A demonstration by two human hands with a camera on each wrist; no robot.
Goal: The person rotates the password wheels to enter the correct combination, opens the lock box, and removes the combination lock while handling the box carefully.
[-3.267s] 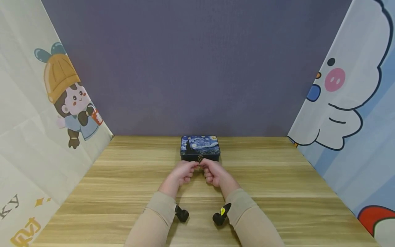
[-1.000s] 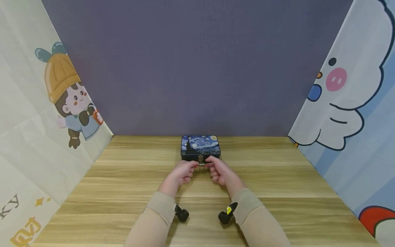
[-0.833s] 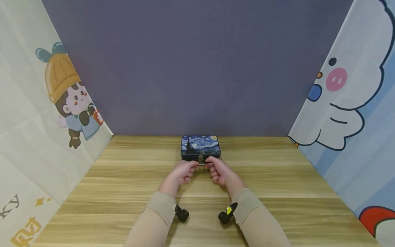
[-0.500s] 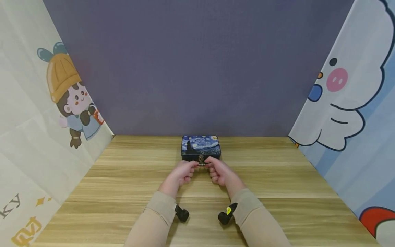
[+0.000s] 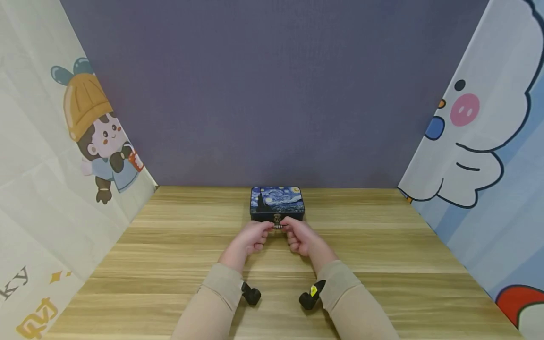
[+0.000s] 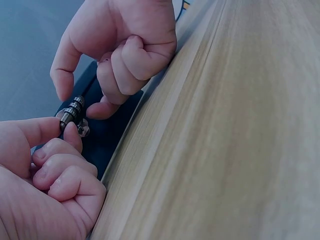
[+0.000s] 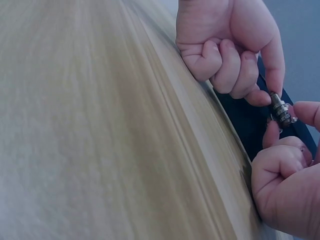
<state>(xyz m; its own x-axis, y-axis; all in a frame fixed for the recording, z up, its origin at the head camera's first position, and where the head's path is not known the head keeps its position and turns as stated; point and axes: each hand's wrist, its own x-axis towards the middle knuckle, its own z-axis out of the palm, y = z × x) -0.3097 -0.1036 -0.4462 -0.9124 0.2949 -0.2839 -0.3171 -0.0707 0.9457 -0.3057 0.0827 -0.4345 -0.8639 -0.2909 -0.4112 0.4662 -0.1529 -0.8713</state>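
Observation:
A dark tin box (image 5: pixel 276 200) with a swirling night-sky picture on its lid stands at the back of the table, its lid down. At the brass clasp on its front hangs a small combination padlock (image 5: pixel 277 226), whose ridged number dials show in both wrist views. My left hand (image 5: pixel 254 236) pinches one end of the padlock (image 6: pixel 74 110) between thumb and forefinger. My right hand (image 5: pixel 298 236) is at the other end, thumb and forefinger parted on either side of the dials, with a small gap visible in the left wrist view. Its other fingers are curled in.
The wooden table (image 5: pixel 374 245) reaches back to a grey-purple panel (image 5: pixel 272 94). Printed cartoon sheets flank it, with a hatted child (image 5: pixel 97 132) at left and a white character (image 5: pixel 484 94) at right. Small black cameras (image 5: pixel 251 295) are worn at both wrists.
Over the last seconds my right hand drew back right from the padlock, uncovering its dials, and has since come slightly back left. My left hand keeps its pinch; the box stays put.

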